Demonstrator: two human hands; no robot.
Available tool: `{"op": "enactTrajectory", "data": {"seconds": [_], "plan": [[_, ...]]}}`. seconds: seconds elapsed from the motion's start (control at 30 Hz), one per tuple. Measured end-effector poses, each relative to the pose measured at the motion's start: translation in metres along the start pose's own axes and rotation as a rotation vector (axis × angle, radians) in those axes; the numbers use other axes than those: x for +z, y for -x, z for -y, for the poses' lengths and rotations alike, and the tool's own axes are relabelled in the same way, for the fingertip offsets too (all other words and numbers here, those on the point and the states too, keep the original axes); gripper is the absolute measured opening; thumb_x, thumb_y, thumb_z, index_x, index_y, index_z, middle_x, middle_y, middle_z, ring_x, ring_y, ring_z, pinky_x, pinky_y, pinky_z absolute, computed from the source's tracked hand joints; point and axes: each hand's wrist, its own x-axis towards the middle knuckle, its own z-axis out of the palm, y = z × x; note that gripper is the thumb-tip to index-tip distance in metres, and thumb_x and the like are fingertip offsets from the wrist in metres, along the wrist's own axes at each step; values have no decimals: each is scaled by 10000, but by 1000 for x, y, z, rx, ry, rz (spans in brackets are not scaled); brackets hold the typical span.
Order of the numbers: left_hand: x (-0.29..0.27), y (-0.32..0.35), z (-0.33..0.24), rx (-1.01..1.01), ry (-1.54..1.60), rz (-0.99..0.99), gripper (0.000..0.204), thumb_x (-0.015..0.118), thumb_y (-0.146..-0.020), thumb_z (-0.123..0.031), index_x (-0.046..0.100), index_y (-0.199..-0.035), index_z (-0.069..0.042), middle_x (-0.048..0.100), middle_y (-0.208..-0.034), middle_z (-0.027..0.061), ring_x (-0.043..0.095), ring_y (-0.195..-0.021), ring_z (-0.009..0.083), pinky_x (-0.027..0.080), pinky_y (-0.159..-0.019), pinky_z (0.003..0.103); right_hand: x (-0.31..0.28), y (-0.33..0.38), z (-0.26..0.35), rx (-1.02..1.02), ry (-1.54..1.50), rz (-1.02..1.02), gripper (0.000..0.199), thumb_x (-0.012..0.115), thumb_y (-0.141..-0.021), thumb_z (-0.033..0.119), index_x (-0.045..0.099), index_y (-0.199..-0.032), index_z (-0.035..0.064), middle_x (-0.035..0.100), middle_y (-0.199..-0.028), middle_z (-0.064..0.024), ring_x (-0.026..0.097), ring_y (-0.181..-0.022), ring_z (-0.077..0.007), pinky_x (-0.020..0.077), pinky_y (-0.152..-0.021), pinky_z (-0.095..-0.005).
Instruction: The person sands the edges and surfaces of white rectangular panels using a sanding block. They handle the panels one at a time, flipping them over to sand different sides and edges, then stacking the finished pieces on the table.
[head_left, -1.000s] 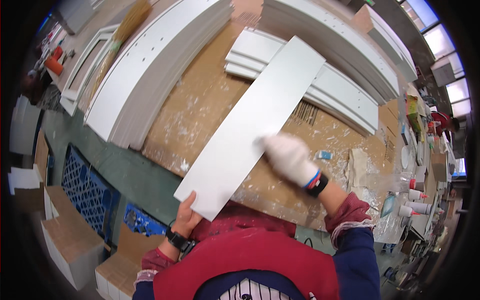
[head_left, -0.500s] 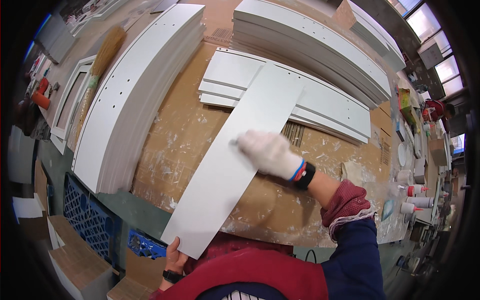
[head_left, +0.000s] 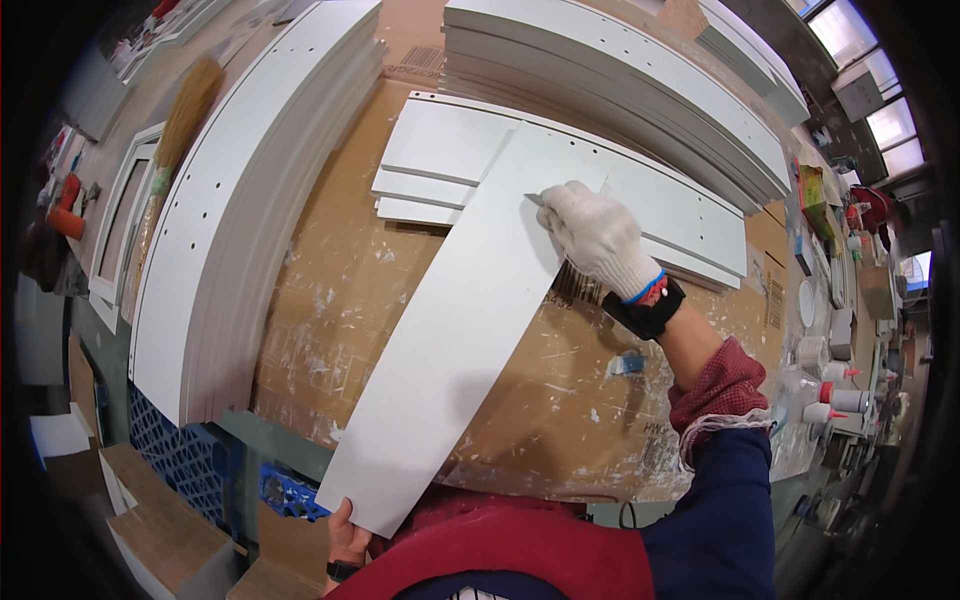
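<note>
A long white board [head_left: 440,330] slants across the work surface, its far end resting on a short stack of white boards [head_left: 430,150]. My bare left hand [head_left: 347,535] grips the near end at its left corner, thumb along the edge, other fingers mostly hidden. In a white knitted glove, my right hand [head_left: 595,235] is closed over the far part of the board. From its fingertips pokes the tip of a small grey blade-like piece [head_left: 533,198], close to the board's face; the rest of it is inside the grip.
Tall stacks of white panels stand at the left [head_left: 215,200] and the back [head_left: 620,60]. Paint-spotted cardboard [head_left: 320,300] covers the table. A straw brush [head_left: 190,110] lies far left. Glue bottles [head_left: 825,412] stand at right, and a blue crate [head_left: 170,440] is below the left edge.
My right hand has moved away from me and to the right along the board, from its middle to its far part. The left hand keeps hold of the near end.
</note>
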Motion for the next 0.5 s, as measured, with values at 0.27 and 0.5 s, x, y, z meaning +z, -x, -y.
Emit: {"op": "enactTrajectory", "data": {"seconds": [0.27, 0.5], "plan": [[-1, -1, -2, -20, -16, -17, 599, 618, -862, -204, 350, -1362, -13, 478, -1321, 152, 460, -1215, 336, 363, -1032, 500, -13, -17, -83, 246, 77, -243, 156, 520, -897, 217, 587, -931, 80, 630, -919, -138, 635, -774, -312, 502, -679, -399], [38, 7, -23, 170, -73, -175, 539, 566, -903, -351, 440, -1305, -15, 519, -1281, 129, 496, -1179, 299, 407, -1000, 457, -37, -44, -76, -124, -35, -30, 124, 577, -840, 121, 631, -948, 147, 618, -866, -53, 594, -863, -240, 495, -723, -340]]}}
